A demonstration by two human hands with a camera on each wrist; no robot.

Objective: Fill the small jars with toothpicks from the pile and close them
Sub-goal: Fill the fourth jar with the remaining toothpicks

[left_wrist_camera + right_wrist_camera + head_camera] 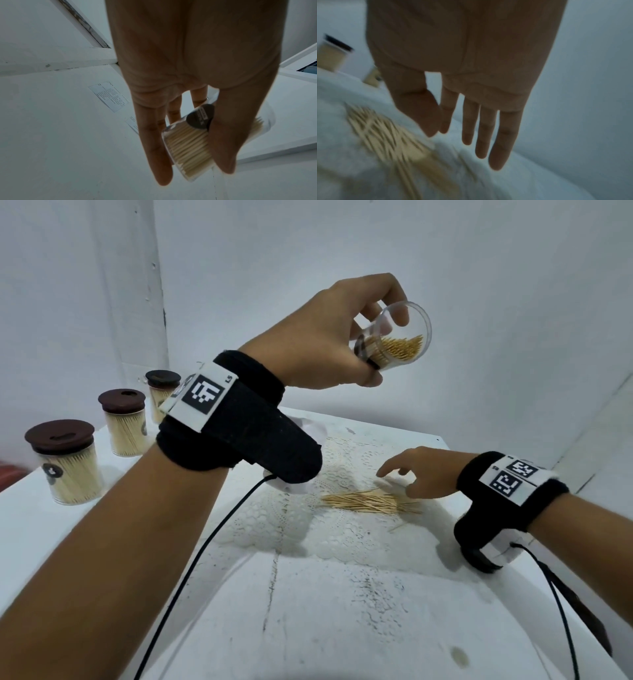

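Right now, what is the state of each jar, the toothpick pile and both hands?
Clear plastic jar: lidless, tilted, partly filled, held up.
Three brown-lidded jars: closed, full, upright.
Loose wooden toothpick pile: lying on the white lace mat.
Left hand: grips the clear jar.
Right hand: empty, over the pile.

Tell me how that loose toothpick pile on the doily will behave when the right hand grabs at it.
The pile is thin, loose sticks, so it will probably scatter or roll rather than lift as one. A few strays already lie apart. The sticks look stiff and very light, so they may slip from the open right hand. The lace doily may snag the tips.
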